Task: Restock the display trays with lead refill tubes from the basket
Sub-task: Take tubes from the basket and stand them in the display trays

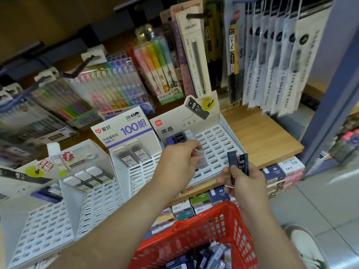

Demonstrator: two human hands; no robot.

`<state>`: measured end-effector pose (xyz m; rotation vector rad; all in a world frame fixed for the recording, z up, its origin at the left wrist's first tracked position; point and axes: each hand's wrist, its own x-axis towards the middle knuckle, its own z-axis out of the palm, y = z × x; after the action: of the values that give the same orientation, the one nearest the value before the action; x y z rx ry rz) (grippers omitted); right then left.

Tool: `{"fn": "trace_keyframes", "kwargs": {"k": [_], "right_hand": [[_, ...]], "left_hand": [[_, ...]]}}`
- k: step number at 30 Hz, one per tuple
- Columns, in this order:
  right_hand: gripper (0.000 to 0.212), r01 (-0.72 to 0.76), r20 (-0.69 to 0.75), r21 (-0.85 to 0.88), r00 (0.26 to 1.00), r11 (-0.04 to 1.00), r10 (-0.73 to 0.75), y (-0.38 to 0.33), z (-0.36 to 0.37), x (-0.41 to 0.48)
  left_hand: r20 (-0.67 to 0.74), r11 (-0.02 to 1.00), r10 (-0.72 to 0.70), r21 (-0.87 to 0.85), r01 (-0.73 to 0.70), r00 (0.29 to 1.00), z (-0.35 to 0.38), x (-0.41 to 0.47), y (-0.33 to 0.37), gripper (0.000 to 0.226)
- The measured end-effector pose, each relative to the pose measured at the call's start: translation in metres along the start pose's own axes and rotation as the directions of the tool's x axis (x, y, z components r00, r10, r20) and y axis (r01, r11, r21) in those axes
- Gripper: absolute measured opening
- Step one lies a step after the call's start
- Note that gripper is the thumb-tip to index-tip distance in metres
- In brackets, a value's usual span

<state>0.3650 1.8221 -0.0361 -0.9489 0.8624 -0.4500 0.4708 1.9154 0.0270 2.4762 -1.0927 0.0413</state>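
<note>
**Tubes in both hands at the slotted tray**

Nearest me, the red basket (pixel 194 230) sits low in view, with loose lead refill tubes (pixel 206 257) heaped inside. Just beyond its rim, my right hand (pixel 245 184) grips two black HB 0.7 tubes (pixel 241 164) upright, fingers curled round their lower ends. A little farther left, my left hand (pixel 178 162) hovers over the white slotted display tray (pixel 215 144), fingertips pinching a pale translucent tube (pixel 200 154). Blur hides whether it sits in a slot. A few blue, dark and pale tubes (pixel 179 137) stand in the tray's far left corner. Left of it is a second tray (pixel 143 171) headed "100". Behind, highlighter packs (pixel 159 65) hang above the wooden shelf (pixel 262 133).
</note>
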Motion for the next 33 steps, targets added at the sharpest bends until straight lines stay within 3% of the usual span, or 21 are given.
{"fn": "trace_keyframes", "kwargs": {"k": [6, 9, 11, 12, 14, 15, 16, 19, 24, 29, 32, 33], "right_hand": [[0.01, -0.075, 0.068, 0.136, 0.995, 0.988, 0.066, -0.006, 0.002, -0.005], [0.009, -0.108, 0.151, 0.188, 0.985, 0.976, 0.08, -0.011, 0.0, -0.006], [0.01, -0.145, 0.252, 0.211, 0.964, 0.967, 0.089, -0.015, -0.004, -0.006], [0.014, -0.18, 0.325, 0.233, 0.941, 0.956, 0.098, -0.017, -0.005, -0.006], [0.024, -0.259, 0.479, 0.256, 0.871, 0.931, 0.11, -0.022, -0.008, -0.007], [0.023, -0.287, 0.532, 0.245, 0.838, 0.926, 0.119, -0.025, -0.009, -0.008], [0.019, -0.304, 0.572, 0.222, 0.81, 0.926, 0.129, -0.028, -0.009, -0.008], [0.023, -0.319, 0.648, 0.144, 0.746, 0.937, 0.154, -0.035, -0.006, -0.014], [0.047, -0.155, 0.655, 0.039, 0.75, 0.987, 0.093, -0.037, -0.001, -0.02], [0.023, -0.028, 0.646, 0.017, 0.764, 0.999, 0.01, -0.034, -0.001, -0.024], [0.008, -0.036, 0.567, 0.078, 0.824, 0.996, -0.015, -0.03, -0.005, -0.02], [0.012, -0.043, 0.545, 0.103, 0.838, 0.994, -0.021, -0.028, -0.006, -0.019]], "left_hand": [[-0.075, 0.973, 0.153, 0.187, -0.137, 0.985, 0.018, -0.006, -0.011, 0.009], [-0.097, 0.985, 0.106, 0.147, -0.091, 0.99, 0.019, -0.009, -0.007, 0.015], [-0.063, 0.992, -0.061, -0.117, 0.053, 0.996, 0.011, -0.012, 0.004, 0.024], [0.003, 0.929, -0.165, -0.335, 0.156, 0.986, 0.004, -0.013, 0.01, 0.029], [0.228, 0.617, -0.251, -0.711, 0.337, 0.941, -0.01, -0.017, 0.022, 0.032], [0.301, 0.507, -0.228, -0.776, 0.376, 0.926, -0.014, -0.02, 0.025, 0.03], [0.321, 0.489, -0.19, -0.789, 0.373, 0.928, -0.017, -0.023, 0.026, 0.027], [0.229, 0.542, -0.204, -0.783, 0.305, 0.952, -0.022, -0.03, 0.03, 0.02], [0.072, 0.431, -0.445, -0.856, 0.284, 0.893, -0.023, -0.033, 0.026, 0.02], [-0.002, 0.431, -0.559, -0.855, 0.288, 0.829, -0.029, -0.044, 0.029, 0.016], [0.059, 0.428, -0.554, -0.835, 0.345, 0.83, -0.027, -0.058, 0.031, 0.011], [0.089, 0.439, -0.534, -0.821, 0.366, 0.841, -0.024, -0.063, 0.033, 0.01]]}}
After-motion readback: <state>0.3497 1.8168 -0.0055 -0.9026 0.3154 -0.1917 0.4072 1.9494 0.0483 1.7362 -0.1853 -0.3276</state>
